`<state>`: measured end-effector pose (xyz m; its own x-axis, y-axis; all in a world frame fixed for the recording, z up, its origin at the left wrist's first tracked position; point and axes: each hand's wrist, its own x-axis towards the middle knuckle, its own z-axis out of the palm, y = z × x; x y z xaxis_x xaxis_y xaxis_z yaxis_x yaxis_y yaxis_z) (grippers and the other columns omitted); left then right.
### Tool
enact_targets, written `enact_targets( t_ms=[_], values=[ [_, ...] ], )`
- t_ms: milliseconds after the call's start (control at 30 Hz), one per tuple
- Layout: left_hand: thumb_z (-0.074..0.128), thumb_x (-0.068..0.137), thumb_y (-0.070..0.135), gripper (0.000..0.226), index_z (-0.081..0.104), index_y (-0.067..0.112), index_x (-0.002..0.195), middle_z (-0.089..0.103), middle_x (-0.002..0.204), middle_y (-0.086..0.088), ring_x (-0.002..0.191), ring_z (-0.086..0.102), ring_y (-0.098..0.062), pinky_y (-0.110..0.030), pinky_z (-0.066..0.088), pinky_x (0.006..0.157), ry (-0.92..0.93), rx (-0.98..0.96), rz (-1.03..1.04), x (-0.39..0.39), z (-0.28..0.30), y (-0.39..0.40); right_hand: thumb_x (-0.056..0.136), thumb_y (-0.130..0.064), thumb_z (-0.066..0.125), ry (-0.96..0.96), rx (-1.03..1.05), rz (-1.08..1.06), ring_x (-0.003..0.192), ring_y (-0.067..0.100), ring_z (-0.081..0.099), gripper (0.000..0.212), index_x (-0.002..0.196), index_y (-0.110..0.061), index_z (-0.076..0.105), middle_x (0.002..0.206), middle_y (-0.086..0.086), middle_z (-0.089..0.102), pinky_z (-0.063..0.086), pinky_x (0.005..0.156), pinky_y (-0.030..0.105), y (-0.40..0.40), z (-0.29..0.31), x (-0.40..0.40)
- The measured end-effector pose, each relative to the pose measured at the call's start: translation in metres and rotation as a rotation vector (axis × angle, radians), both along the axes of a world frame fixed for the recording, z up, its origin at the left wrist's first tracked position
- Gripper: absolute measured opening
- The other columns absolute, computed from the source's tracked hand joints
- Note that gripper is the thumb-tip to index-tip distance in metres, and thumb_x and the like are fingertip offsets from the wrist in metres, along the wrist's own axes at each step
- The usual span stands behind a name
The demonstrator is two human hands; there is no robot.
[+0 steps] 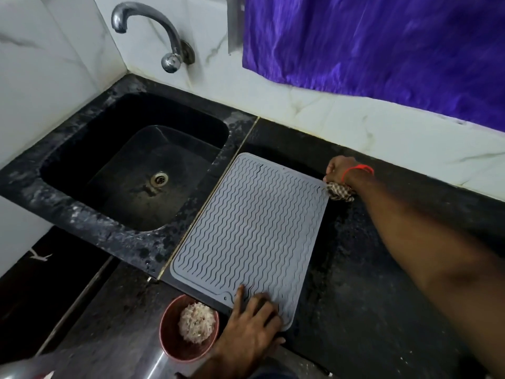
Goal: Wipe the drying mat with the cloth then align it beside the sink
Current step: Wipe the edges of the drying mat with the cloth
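Drying mat (250, 231): left hand (252, 322) presses it, right hand (340, 173) grips cloth (338, 191).

A home kitchen: black stone sink (131, 170), wall tap (153, 31), dark counter (382, 283), marble tiles (300, 105).

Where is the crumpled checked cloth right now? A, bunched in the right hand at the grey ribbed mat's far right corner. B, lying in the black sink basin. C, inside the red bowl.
A: the right hand grips the crumpled checked cloth at the far right corner of the grey ribbed mat.
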<state>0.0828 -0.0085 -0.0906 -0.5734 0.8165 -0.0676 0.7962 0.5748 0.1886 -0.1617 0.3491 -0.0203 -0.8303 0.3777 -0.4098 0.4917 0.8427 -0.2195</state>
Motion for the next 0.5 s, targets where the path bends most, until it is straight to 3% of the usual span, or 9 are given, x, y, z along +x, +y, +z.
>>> enact_targets(
  t_ms=[133,200,267,333,400,500],
  values=[
    [0.062,0.090,0.060,0.028,0.072,0.038,0.103,0.067,0.118,0.009,0.124,0.061,-0.020,-0.061,0.049,0.100,0.028,0.075,0.036,0.000,-0.007,-0.001,0.078,-0.030,0.079,0.114,-0.079,-0.070,0.106,0.031,0.061,0.029,0.098,-0.013,0.067,0.113,0.014,0.065,0.049,0.093,0.036,-0.005,-0.001,0.014],
    [0.056,0.096,0.057,0.032,0.070,0.035,0.114,0.063,0.131,0.004,0.134,0.053,-0.023,-0.060,0.043,0.107,-0.046,0.197,0.130,0.003,-0.010,0.000,0.079,-0.032,0.078,0.157,-0.116,-0.074,0.107,0.028,0.061,0.031,0.100,-0.011,0.068,0.111,0.011,0.067,0.048,0.090,0.032,-0.011,0.007,0.024],
    [0.049,0.100,0.058,0.052,0.048,0.031,0.144,0.041,0.157,-0.002,0.152,0.026,-0.027,-0.059,0.025,0.121,-0.155,0.273,0.294,0.000,-0.014,0.002,0.078,-0.033,0.078,0.206,-0.170,-0.056,0.103,0.022,0.061,0.031,0.099,-0.013,0.069,0.105,0.005,0.066,0.045,0.085,0.027,-0.027,0.015,0.040],
    [0.034,0.098,0.071,0.082,0.005,0.029,0.161,-0.003,0.170,-0.005,0.156,-0.011,-0.027,-0.051,-0.001,0.126,-0.195,0.179,0.421,-0.008,-0.019,0.003,0.077,-0.034,0.079,0.244,-0.284,0.023,0.101,0.014,0.057,0.032,0.102,-0.016,0.069,0.104,-0.001,0.062,0.041,0.085,0.023,-0.055,0.019,0.064],
    [0.019,0.089,0.086,0.104,-0.020,0.018,0.158,-0.033,0.163,-0.008,0.150,-0.031,-0.030,-0.050,-0.013,0.124,-0.215,0.009,0.446,-0.017,-0.022,0.005,0.079,-0.032,0.077,0.213,-0.394,0.173,0.105,0.012,0.054,0.036,0.111,-0.018,0.066,0.108,-0.002,0.057,0.042,0.093,0.026,-0.087,0.016,0.096],
    [0.012,0.080,0.094,0.120,-0.025,0.007,0.154,-0.042,0.157,-0.013,0.146,-0.038,-0.033,-0.050,-0.015,0.122,-0.262,-0.083,0.436,-0.021,-0.027,0.007,0.085,-0.035,0.070,0.110,-0.414,0.334,0.115,0.018,0.045,0.048,0.128,-0.020,0.057,0.116,0.003,0.044,0.036,0.108,0.034,-0.125,-0.002,0.150]
  ],
)
